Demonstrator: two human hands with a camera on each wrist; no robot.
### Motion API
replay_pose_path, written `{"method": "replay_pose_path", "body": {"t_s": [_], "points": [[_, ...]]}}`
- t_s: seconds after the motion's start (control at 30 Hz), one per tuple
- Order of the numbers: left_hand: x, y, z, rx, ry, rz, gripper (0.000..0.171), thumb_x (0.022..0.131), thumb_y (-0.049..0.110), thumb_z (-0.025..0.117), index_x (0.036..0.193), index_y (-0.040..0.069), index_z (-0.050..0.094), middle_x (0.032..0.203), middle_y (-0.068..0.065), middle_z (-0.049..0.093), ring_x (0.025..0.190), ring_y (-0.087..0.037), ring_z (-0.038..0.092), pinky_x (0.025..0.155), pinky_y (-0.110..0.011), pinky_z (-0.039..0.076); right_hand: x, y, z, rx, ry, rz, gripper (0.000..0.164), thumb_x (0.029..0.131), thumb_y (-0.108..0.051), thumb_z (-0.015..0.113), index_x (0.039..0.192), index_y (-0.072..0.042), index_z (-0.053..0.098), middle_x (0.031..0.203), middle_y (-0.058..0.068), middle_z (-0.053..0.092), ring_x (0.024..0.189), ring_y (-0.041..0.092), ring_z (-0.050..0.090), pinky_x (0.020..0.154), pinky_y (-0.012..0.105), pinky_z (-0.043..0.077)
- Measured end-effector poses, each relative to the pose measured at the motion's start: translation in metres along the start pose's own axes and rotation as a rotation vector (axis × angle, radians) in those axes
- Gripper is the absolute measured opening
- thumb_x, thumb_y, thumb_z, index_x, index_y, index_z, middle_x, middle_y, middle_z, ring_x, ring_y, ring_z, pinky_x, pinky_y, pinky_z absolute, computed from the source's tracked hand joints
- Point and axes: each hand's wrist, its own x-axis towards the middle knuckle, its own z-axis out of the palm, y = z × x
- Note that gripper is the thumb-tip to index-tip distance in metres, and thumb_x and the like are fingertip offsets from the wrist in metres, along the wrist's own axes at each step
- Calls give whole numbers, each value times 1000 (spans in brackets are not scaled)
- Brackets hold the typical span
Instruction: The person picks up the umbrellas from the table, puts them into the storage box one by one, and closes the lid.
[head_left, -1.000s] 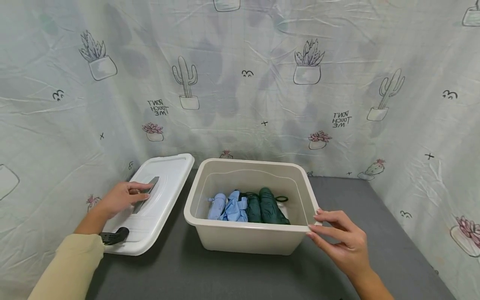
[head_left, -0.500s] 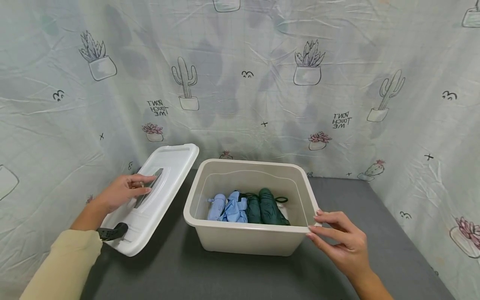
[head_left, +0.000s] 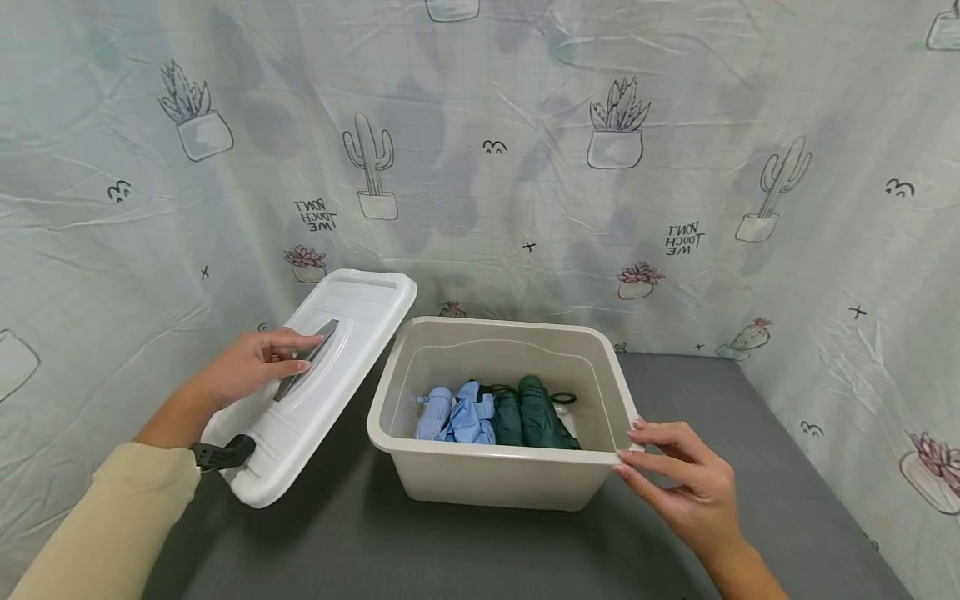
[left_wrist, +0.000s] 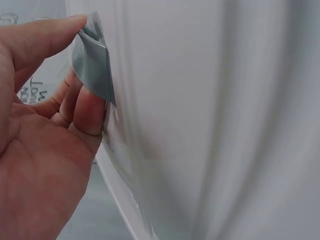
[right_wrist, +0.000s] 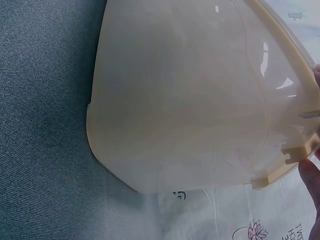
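My left hand (head_left: 258,367) pinches the grey handle (head_left: 306,360) of a white plastic lid (head_left: 360,333), which tilts to the left of the bin. In the left wrist view, thumb and fingers grip the grey handle (left_wrist: 95,65) against the lid's pale face (left_wrist: 170,100). A beige storage bin (head_left: 487,479) stands uncovered on the table. My right hand (head_left: 686,483) pinches its front right corner rim between thumb and fingers. Inside the bin lie light blue folded bundles (head_left: 471,417) and dark green rolled bundles (head_left: 543,417), one with a cord loop.
The bin rests on a dark grey tabletop (head_left: 480,554). A pale curtain (head_left: 487,192) printed with cacti hangs close behind the bin and along both sides. A black strap (head_left: 225,452) circles the left wrist and overlaps the lid's lower edge.
The left hand has raised the lid by its handle and brought it up and to the right, its upper corner nearing the bin's left rim. The right hand and bin stay put.
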Motion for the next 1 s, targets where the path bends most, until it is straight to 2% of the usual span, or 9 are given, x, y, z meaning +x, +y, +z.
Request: {"method": "replay_pose_path", "body": {"t_s": [0.1,0.23,0.37,0.57,0.7,0.87,1.0], "points": [[2,9,-2,16,13,62,47,94,17,75,138,7,64,115,0,66,80,-13,54,66,-25,49,1,0,0,0,0,-3,18,79,-4,86,86,11,78,99,24,69,109,24,70,103,26,53],[6,21,-1,12,6,140,45,93,12,75,136,4,66,108,10,67,75,-12,54,63,-26,47,1,-1,0,1,1,5,18,80,-4,86,87,11,78,99,24,69,110,23,70,103,25,53],[13,37,-1,37,-25,174,43,93,12,75,135,5,67,105,11,64,73,-12,53,61,-26,45,1,-1,0,7,2,4,18,80,-3,85,87,11,78,99,24,69,111,23,70,104,26,53],[26,66,3,65,-106,201,43,93,15,75,135,12,68,107,0,65,70,-14,53,61,-26,45,0,1,2,33,10,-17,17,80,-1,85,86,12,77,99,24,69,111,25,70,104,27,53],[39,84,9,88,-158,256,41,92,14,77,133,13,70,108,-4,67,70,-14,54,62,-25,47,0,2,2,32,15,-14,16,80,-1,85,86,12,77,99,25,69,111,25,70,104,27,53],[54,105,18,106,-242,313,41,91,11,77,132,14,71,109,-6,68,70,-13,55,61,-25,50,-1,3,2,36,18,-13,16,80,-1,85,86,12,77,100,25,69,111,25,70,104,27,53],[62,124,24,132,-308,320,41,92,11,76,132,18,72,108,-5,66,69,-13,53,60,-25,48,-1,2,2,33,20,-10,16,80,-2,85,86,12,77,100,24,69,111,24,70,104,27,53]]}}
